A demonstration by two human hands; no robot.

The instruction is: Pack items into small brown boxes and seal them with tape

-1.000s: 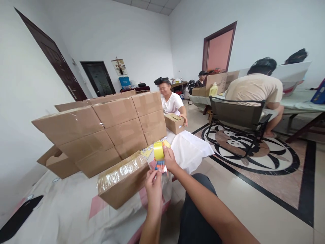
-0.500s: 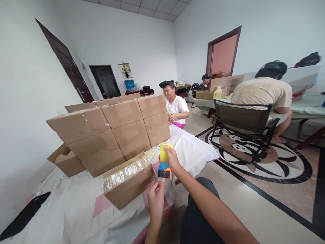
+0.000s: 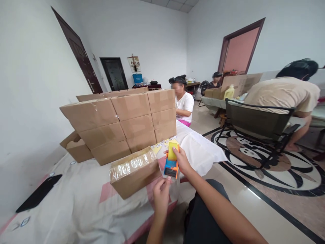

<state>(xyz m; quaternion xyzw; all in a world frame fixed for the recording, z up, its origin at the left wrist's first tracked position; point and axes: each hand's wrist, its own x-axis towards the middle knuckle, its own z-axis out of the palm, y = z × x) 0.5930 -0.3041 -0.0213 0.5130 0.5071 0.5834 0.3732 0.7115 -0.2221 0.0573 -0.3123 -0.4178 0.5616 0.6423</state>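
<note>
My right hand (image 3: 181, 160) is wrapped round a tape dispenser (image 3: 171, 163), blue and orange with a yellow part under my thumb. Its dark front end points down toward me, just past the table edge. Right below that end, my left hand (image 3: 161, 191) is closed in a pinch, thumb and finger together; whatever is between them is too small to make out. To the left of both hands, a long cardboard box (image 3: 134, 179) lies on the table, its top covered with shiny clear tape. Neither hand touches the box.
Behind the box, a stack of taped cartons (image 3: 134, 118) rises, with an open carton (image 3: 78, 149) at its left. A black flat object (image 3: 39, 193) lies on the cloth-covered table (image 3: 83, 206). A person in white (image 3: 185, 105) sits beyond the stack; another sits in a chair (image 3: 259, 125) at right.
My view has turned left, shifting the scene rightward. The dispenser is tilted slightly differently, with my left hand still pinched at its front end. The seated person in white has changed posture.
</note>
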